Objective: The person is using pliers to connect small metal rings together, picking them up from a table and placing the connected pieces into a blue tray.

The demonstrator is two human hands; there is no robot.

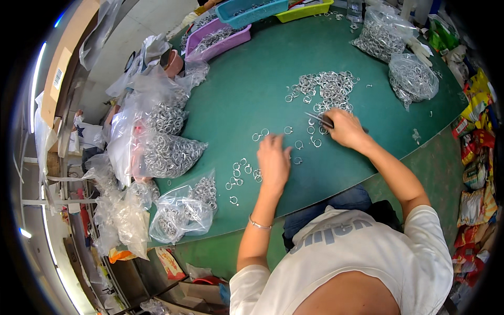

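My right hand [344,128] is closed around a slim tool [327,121] with a dark grip and a thin, pointed metal tip; its exact kind is unclear. The tip points left, just below a heap of small silver metal rings [333,86]. A few loose rings [315,142] lie between my hands. My left hand [274,163] is low over the table, thumb apart from the fingers, with nothing visible in it. Its fingertips are beside a pair of rings [260,135]. More rings [239,172] are scattered to the left of that wrist.
Clear plastic bags of rings [173,155] crowd the left side of the green table [241,94]; another bag [184,210] lies at the near left. Two bags [412,79] sit far right. Purple [218,39], blue [252,13] and yellow-green [304,10] trays line the far edge.
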